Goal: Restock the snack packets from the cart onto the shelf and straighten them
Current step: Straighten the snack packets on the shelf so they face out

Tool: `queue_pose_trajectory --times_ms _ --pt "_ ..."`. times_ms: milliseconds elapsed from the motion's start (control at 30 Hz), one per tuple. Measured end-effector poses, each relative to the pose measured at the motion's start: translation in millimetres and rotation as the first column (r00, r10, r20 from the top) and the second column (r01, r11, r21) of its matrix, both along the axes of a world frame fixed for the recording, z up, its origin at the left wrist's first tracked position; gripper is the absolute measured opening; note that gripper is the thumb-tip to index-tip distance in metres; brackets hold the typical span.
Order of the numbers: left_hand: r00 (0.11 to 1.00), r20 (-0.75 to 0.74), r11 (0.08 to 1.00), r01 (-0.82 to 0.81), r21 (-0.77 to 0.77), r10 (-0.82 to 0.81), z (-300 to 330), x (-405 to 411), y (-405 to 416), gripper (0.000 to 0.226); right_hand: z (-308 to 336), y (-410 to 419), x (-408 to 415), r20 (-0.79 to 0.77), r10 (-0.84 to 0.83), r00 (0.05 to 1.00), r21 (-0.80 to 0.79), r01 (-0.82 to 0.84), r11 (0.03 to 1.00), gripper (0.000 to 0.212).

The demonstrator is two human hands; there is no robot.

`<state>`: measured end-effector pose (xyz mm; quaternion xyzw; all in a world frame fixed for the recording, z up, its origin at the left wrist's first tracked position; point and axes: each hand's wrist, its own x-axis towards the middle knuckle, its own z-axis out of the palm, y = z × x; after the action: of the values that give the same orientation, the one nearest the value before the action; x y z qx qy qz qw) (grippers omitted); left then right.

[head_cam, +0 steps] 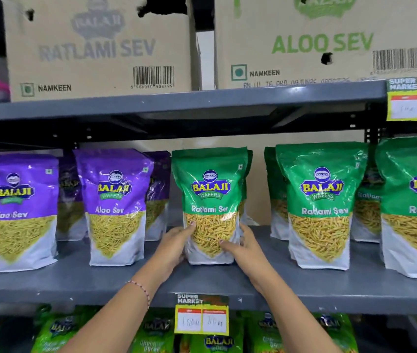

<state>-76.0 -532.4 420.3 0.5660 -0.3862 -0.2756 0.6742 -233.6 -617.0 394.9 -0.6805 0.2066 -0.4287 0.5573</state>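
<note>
A green Ratlami Sev packet (211,200) stands upright on the middle of the grey shelf (75,278). My left hand (174,248) grips its lower left side and my right hand (245,247) grips its lower right side. Another green packet stands right behind it. More green Ratlami Sev packets (319,205) stand to the right. Two purple Aloo Sev packets (115,205) stand to the left, with others behind them. The cart is out of view.
Two cardboard boxes (100,49) sit on the shelf above. A yellow price tag (201,314) hangs on the shelf's front edge, another (415,100) at the upper right. Green packets (57,332) fill the shelf below. A gap lies between the held packet and its right neighbours.
</note>
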Motion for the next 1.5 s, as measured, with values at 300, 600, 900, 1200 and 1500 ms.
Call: queue_pose_trajectory --times_ms 300,600,900,1200,1500 --pt "1.0 -0.012 1.0 -0.007 0.03 0.007 -7.2 -15.6 -11.4 0.055 7.1 6.6 -27.6 0.003 -0.059 0.998 0.0 0.059 0.998 0.047" --pt "0.995 0.094 0.996 -0.053 0.074 0.046 -4.7 -17.9 -9.2 0.05 8.5 11.8 -36.4 0.009 -0.098 0.995 -0.067 0.098 0.993 0.057" --pt "0.805 -0.088 0.632 -0.523 -0.572 0.586 30.5 58.5 102.0 0.01 15.5 98.9 39.8 0.337 -0.096 0.936 -0.229 0.181 0.956 0.048" --pt "0.896 -0.176 0.865 -0.441 -0.238 0.408 1.0 172.1 120.1 0.033 12.3 118.0 171.9 0.177 0.092 0.98 0.061 -0.104 0.993 0.052" --pt "0.974 -0.096 0.977 -0.21 -0.038 0.206 -12.1 205.2 95.9 0.056 7.5 110.3 203.5 0.132 0.029 0.991 0.133 -0.047 0.99 0.036"
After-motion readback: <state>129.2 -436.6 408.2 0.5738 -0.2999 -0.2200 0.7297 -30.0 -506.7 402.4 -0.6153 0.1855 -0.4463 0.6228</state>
